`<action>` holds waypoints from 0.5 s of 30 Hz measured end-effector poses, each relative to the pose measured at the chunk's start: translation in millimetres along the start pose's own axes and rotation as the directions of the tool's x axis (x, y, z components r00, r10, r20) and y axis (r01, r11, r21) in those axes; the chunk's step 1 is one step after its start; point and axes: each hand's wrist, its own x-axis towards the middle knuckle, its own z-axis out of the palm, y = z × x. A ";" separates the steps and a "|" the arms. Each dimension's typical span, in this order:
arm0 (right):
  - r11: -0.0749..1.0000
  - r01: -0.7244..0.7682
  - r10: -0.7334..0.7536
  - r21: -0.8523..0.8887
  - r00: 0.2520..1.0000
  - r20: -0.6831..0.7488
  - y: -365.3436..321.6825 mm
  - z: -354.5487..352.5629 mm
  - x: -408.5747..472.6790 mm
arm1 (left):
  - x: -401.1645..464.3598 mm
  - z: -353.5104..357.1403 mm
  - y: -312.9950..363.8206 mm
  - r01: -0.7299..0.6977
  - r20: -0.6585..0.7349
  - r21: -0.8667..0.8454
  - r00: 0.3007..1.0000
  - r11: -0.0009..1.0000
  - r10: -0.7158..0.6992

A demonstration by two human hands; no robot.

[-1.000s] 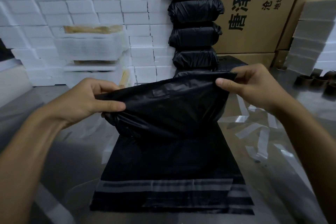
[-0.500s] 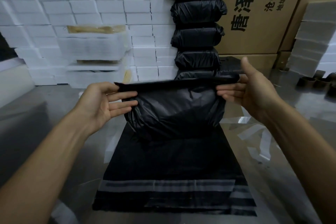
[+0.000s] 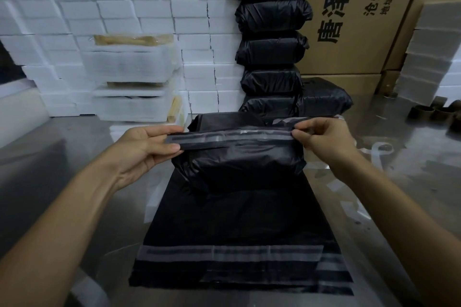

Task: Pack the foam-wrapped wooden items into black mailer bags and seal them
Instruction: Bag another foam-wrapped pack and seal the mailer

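Black mailer bag [image 3: 239, 164] flap now folded forward — adhesive strip [image 3: 232, 137] exposed; both hands pinching

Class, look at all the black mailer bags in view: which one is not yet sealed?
The filled bag held between the left hand and right hand: its adhesive flap is lifted, whereas the stacked packed bags behind are closed.

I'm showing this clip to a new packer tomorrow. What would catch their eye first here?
Most likely the two hands at centre: the left hand and right hand pinch the ends of the grey-striped flap of a filled black mailer bag. Behind it a column of packed black bags stands against a wall of white foam blocks, and flat empty mailers lie nearest the camera.
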 end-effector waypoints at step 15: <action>0.535 0.776 -0.616 -0.334 0.629 0.474 -88.2 117.7 -68.7 | -9.3 -1.9 10.2 -0.029 0.130 0.098 0.991 0.995 0.016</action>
